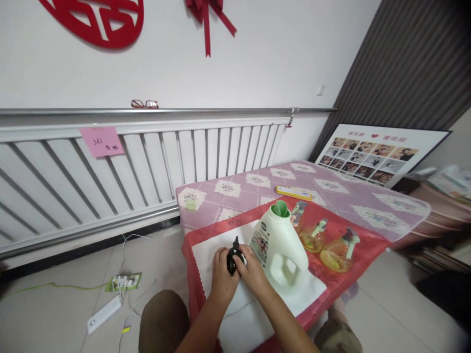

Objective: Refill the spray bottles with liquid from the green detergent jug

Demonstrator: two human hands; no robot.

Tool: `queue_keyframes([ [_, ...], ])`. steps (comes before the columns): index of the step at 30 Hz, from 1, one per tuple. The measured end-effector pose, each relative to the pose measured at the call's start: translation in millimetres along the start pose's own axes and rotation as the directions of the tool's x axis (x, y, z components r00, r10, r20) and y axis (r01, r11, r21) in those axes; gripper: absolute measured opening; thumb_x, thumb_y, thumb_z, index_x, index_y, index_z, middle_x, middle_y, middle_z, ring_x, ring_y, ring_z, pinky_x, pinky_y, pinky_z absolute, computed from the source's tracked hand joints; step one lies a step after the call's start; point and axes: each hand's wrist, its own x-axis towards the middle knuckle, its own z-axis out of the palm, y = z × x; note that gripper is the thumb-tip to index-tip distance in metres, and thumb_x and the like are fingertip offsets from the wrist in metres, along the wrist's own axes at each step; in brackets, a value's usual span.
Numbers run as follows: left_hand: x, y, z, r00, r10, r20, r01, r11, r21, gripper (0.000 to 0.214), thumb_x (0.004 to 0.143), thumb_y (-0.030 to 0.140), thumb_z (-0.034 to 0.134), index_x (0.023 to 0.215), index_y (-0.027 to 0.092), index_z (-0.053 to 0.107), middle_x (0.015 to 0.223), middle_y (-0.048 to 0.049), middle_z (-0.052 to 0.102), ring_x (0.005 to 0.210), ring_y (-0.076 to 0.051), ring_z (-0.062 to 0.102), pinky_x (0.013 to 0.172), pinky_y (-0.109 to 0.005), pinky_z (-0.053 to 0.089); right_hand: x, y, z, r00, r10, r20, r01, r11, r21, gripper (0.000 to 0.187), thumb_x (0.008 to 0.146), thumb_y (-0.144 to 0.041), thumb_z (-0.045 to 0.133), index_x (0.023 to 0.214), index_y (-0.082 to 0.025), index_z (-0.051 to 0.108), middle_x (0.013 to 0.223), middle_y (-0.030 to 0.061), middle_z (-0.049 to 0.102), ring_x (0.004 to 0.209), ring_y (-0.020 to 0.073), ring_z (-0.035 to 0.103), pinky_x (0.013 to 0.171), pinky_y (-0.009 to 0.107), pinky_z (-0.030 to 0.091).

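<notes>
Left hand and right hand are together gripping a small, glossy black object, its narrow tip pointing upward.

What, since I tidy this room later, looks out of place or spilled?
The glasses look odd, perched on the narrow pipe above the radiator, where they could perhaps slip. The big jug stands uncapped, its green spout exposed. I see no spill.

Diffuse, fairly even light; wall bright, shadows faint, soft. Top-right corner vignetted dark. Wide-angle stretch toward edges; pink crates blurred.
</notes>
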Motion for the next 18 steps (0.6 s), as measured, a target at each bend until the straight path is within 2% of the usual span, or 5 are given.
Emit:
queue_keyframes([
  [4, -1.0, -2.9, 1.4, 0.999, 0.044, -0.023, -0.044, 0.999, 0.01, 0.036, 0.08, 0.019, 0.054, 0.116, 0.02, 0.052, 0.121, -0.0111, 0.054, 0.117, -0.026, 0.052, 0.104, -0.049, 0.043, 4.1, -3.0, -3.0, 0.999, -0.006, 0.049, 0.006, 1.0, -0.013, 0.021, 0.085, -0.026, 0.05, 0.1, -0.022, 0.065, 0.096, 0.0072, 0.065, 0.094, 0.0228, 0.062, 0.089, 0.038, 0.051],
  [11, -2.3, -7.7, 3.3, 0.998, 0.065, -0.027, -0.064, 0.998, 0.014, 0.046, 0.075, 0.015, 0.057, 0.12, 0.019, 0.048, 0.121, -0.0115, 0.054, 0.118, -0.026, 0.052, 0.104, -0.048, 0.043, 10.7, -5.2, -10.5, 0.992, 0.029, 0.124, -0.025, 0.999, -0.03, 0.015, 0.078, -0.024, 0.057, 0.091, -0.022, 0.065, 0.094, 0.0052, 0.065, 0.092, 0.022, 0.062, 0.089, 0.038, 0.05],
  [15, -2.9, -8.8, 4.3, 0.996, 0.079, -0.033, -0.079, 0.997, 0.009, 0.046, 0.078, 0.015, 0.056, 0.122, 0.02, 0.045, 0.122, -0.0118, 0.054, 0.118, -0.026, 0.052, 0.103, -0.048, 0.043, 12.0, -5.1, -11.2, 0.991, 0.041, 0.124, -0.037, 0.999, -0.034, 0.015, 0.076, -0.025, 0.059, 0.09, -0.022, 0.065, 0.092, 0.004, 0.065, 0.088, 0.0207, 0.062, 0.085, 0.035, 0.051],
  [18, -3.8, -10.5, 5.7, 0.996, 0.077, -0.04, -0.076, 0.997, 0.016, 0.047, 0.077, 0.014, 0.056, 0.123, 0.019, 0.044, 0.123, -0.0123, 0.053, 0.118, -0.026, 0.052, 0.103, -0.049, 0.043, 10.2, -1.2, -5.7, 0.995, 0.074, 0.064, -0.07, 0.996, -0.057, 0.01, 0.073, -0.027, 0.062, 0.082, -0.022, 0.064, 0.085, 0.0035, 0.064, 0.085, 0.0219, 0.062, 0.083, 0.036, 0.051],
])
